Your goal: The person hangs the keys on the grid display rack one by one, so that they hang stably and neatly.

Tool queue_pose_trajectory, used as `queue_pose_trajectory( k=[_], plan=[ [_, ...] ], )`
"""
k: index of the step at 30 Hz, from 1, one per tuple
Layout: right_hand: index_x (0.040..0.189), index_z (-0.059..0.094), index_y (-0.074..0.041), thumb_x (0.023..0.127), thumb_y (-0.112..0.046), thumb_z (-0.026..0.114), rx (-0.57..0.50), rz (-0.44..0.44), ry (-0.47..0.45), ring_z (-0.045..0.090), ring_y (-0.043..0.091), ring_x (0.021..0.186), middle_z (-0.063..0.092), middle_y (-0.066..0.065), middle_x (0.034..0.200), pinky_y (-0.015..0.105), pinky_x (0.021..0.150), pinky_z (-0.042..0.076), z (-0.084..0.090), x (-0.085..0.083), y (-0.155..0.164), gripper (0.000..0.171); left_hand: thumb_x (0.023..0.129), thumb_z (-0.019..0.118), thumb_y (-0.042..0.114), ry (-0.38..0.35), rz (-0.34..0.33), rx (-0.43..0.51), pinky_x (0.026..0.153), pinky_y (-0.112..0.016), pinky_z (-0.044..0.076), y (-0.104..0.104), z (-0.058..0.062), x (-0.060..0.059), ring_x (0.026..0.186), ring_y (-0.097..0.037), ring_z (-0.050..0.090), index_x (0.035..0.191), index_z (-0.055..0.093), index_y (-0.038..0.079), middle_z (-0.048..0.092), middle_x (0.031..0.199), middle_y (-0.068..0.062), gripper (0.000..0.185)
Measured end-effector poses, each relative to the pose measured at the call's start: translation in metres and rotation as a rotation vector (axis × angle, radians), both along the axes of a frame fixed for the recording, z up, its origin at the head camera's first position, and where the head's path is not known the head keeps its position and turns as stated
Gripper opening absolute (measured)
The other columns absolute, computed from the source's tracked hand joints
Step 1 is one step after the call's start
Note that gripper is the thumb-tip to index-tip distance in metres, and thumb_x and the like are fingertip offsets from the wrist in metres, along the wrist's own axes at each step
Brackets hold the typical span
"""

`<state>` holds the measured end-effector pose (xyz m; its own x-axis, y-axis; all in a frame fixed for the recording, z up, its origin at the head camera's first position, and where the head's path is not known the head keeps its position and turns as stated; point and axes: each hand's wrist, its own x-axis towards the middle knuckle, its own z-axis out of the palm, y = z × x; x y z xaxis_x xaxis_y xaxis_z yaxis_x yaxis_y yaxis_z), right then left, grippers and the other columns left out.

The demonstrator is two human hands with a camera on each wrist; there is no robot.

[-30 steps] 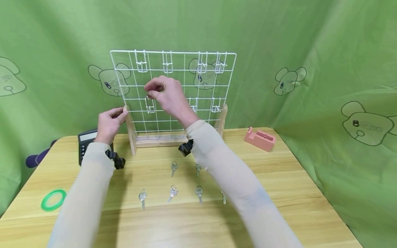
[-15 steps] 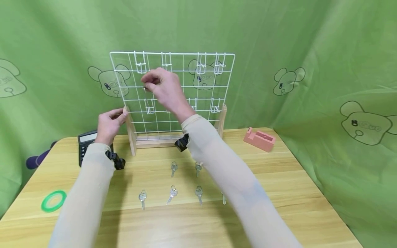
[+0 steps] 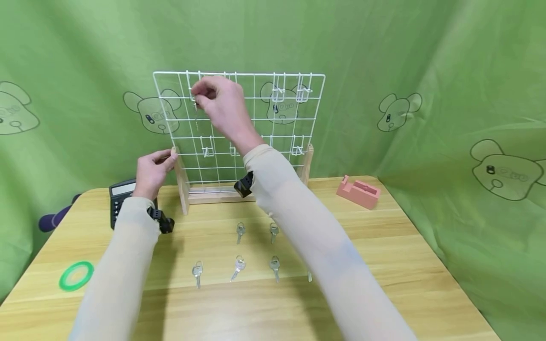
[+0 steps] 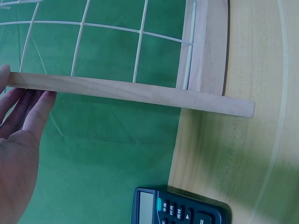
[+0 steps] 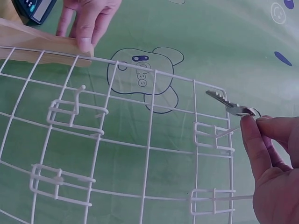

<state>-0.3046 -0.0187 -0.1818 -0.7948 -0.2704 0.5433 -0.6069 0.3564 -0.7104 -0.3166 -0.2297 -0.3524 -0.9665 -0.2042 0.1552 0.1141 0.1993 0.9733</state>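
From the head view, the right hand is raised to the top left part of the white wire grid, its fingers and thumb pinching a key that hangs down just beside the upper-left hook. The left hand grips the top of the rack's left wooden post, fingers curled round it. On the wooden table in front of the rack lie five more keys in two rows, with a black calculator behind the left wrist, a green tape ring at the near left and a pink tape dispenser at the right.

The left wrist view shows the fingers laid against the end of the post, the calculator at the table edge below.

In the right wrist view the fingertips pinch the key by its ring, its blade pointing away along the grid's corner, just above a hook; the left hand holds the post at the far side
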Motion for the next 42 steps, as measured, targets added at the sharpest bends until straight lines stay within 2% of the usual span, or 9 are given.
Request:
queue_pose_trajectory(
  k=[6,11,21,33,39,42],
  plan=[
    [0.103,0.070,-0.003,0.091,0.004,0.066,-0.041,-0.047,-0.017,0.059,0.013,0.089,0.062,0.003,0.097,0.010,0.074,0.052,0.006,-0.002,-0.003,0.014,0.096,0.066,0.020,-0.005,0.012,0.000,0.097,-0.027,0.052,0.001,-0.001,-0.001,0.107,-0.020,0.057,0.135,0.056,0.000,0.058,0.127,-0.019,0.044],
    [0.103,0.070,-0.004,0.092,0.003,0.066,-0.047,-0.082,-0.006,0.059,0.012,0.090,0.062,0.004,0.099,0.009,0.075,0.051,0.007,-0.005,-0.007,0.014,0.096,0.066,0.019,-0.002,0.016,0.013,0.100,-0.033,0.051,0.002,-0.001,-0.001,0.106,-0.020,0.058,0.134,0.056,-0.001,0.058,0.127,-0.021,0.044],
    [0.105,0.070,-0.002,0.092,0.003,0.065,-0.008,-0.115,0.018,0.057,0.011,0.089,0.061,0.003,0.097,0.008,0.075,0.049,0.001,-0.012,-0.011,0.014,0.097,0.065,0.020,-0.006,0.001,0.028,0.098,-0.026,0.052,0.002,-0.001,0.001,0.110,-0.023,0.057,0.136,0.055,0.000,0.057,0.126,-0.019,0.045],
    [0.106,0.069,-0.003,0.092,0.002,0.066,0.017,-0.106,0.014,0.057,0.010,0.090,0.062,0.002,0.098,0.007,0.077,0.048,-0.002,-0.010,-0.010,0.015,0.097,0.065,0.019,-0.006,0.004,0.050,0.097,-0.024,0.052,0.002,-0.002,0.000,0.110,-0.023,0.057,0.135,0.055,0.000,0.058,0.125,-0.019,0.044],
    [0.105,0.069,-0.003,0.093,0.002,0.065,0.028,-0.113,0.020,0.057,0.011,0.090,0.061,0.003,0.098,0.007,0.077,0.048,-0.010,-0.008,-0.007,0.014,0.097,0.065,0.019,0.000,0.001,0.047,0.097,-0.025,0.052,0.002,-0.001,0.001,0.109,-0.023,0.058,0.135,0.055,0.000,0.058,0.125,-0.019,0.044],
    [0.105,0.068,-0.002,0.093,0.002,0.064,0.046,-0.090,0.033,0.057,0.011,0.090,0.061,0.004,0.098,0.008,0.078,0.049,-0.018,-0.006,-0.003,0.013,0.097,0.066,0.020,0.005,0.000,0.044,0.097,-0.025,0.052,0.002,-0.002,0.000,0.109,-0.023,0.058,0.135,0.056,0.000,0.058,0.125,-0.019,0.044]
  ],
)
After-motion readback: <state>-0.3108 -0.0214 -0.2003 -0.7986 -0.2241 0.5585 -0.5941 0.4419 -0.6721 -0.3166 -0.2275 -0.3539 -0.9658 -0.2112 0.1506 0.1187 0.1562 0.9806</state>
